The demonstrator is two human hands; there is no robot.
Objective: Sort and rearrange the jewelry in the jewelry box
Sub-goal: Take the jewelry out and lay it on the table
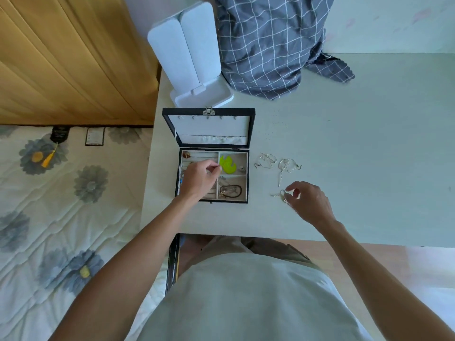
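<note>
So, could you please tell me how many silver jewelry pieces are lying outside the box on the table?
3. One silver piece lies just right of the jewelry box, a second further right, and a third at the right hand fingers. None appears hidden.

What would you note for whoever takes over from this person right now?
Left hand: over the open box, fingertips pinched on something small; what it is cannot be told.
Right hand: on the table, fingers closing on a silver piece.
In the box: green piece in the far right compartment, black cord in the near right one.
Left: two silver pieces lie on the table right of the box, not yet put away.
</note>
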